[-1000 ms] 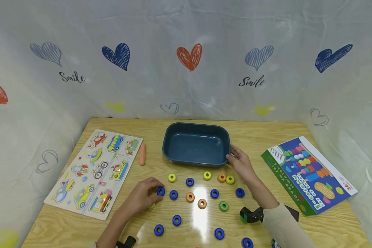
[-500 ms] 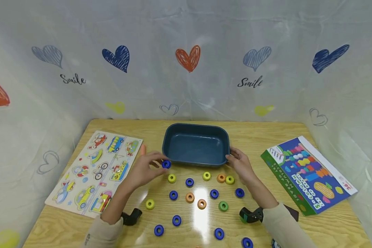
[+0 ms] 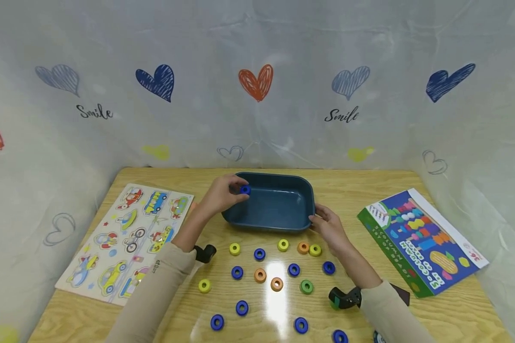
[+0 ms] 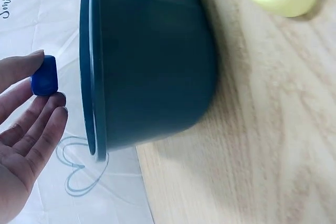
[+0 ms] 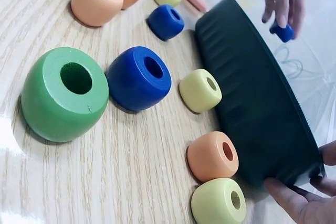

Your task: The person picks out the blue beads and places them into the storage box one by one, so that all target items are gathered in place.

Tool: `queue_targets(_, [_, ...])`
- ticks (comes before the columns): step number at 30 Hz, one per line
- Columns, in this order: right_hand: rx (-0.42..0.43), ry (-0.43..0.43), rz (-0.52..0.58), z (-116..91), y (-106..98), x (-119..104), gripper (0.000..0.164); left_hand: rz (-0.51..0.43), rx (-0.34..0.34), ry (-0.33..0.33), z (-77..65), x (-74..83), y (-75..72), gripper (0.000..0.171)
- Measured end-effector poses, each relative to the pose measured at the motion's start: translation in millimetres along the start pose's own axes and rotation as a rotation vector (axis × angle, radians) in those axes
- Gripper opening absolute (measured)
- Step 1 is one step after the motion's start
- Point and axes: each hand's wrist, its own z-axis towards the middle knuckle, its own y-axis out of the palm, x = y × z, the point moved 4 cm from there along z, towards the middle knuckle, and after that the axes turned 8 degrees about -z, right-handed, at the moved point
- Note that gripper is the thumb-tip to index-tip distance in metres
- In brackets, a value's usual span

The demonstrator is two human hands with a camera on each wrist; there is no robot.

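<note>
My left hand (image 3: 221, 195) hangs over the near-left corner of the dark blue rectangular plastic tray (image 3: 283, 181), pinching a small blue wooden ring bead (image 3: 244, 189) between thumb and fingertips (image 4: 50, 109). The bead sits just inside the tray's rim line, above the tray floor and clear of it; the open basin lies directly below and to the right of my fingers. The tray's long axis runs left to right across the light wooden tabletop (image 3: 369, 190), so there is far more room along that line than toward the back wall. In the left wrist view the bead is side-on to the camera, so I cannot tell which way its hole points.

My right hand (image 3: 329, 228) is at the tray's near-right corner, fingers curled against the outer wall and rim, steadying it. The left hand is plainly the one nearer the bead, since it holds it.

In front of the tray, loose ring beads lie scattered on the tabletop: a yellow ring bead (image 3: 283, 245), an orange ring bead (image 3: 303, 247) and a green ring bead (image 3: 306, 286) among several blue ones, all lying flat with holes upward. A vehicle puzzle board (image 3: 128, 238) lies to the left, a colourful toy box (image 3: 420, 238) to the right.
</note>
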Motion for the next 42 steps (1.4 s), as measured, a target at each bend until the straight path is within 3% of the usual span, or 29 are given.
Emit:
queue_targets(4, [-0.005,0.004,-0.003,-0.7,2.9,-0.3,0.05,-0.021,0.005,-0.006,1.6,-0.9,-1.8,0.036])
queue_targets(9, [-0.005,0.0,-0.017,0.1,3.0,-2.0,0.05,-0.031,-0.002,0.01,-6.2,0.5,-5.9,0.033])
queue_targets(16, [0.0,-0.008,-0.014,3.5,-1.0,-6.7,0.051,-0.074,-0.063,0.05,-23.4,9.6,-12.5,0.03])
queue_targets(20, [-0.001,-0.002,-0.008,3.8,-1.5,-7.3,0.052,-0.076,-0.074,0.069,-41.4,11.0,-14.4,0.03])
queue_targets(24, [-0.007,-0.002,-0.001,2.9,-0.6,-6.6,0.052,-0.119,-0.086,0.087,-72.2,11.8,-13.4,0.028])
queue_targets(29, [-0.022,0.023,-0.001,2.6,-1.0,-5.7,0.052,-0.247,-0.083,0.112,-127.9,16.7,-4.7,0.026])
queue_targets(35, [-0.028,0.052,0.029,4.6,-2.7,-6.5,0.052,-0.271,-0.021,0.166,-199.3,21.0,21.6,0.036])
queue_targets(39, [-0.026,0.049,0.025,5.8,-3.9,-6.9,0.051,-0.3,-0.079,0.155,-234.4,13.3,45.6,0.037])
queue_targets(42, [-0.025,0.044,0.03,6.8,-7.4,-5.7,0.05,-0.304,-0.115,0.155,-250.5,4.6,60.5,0.037])
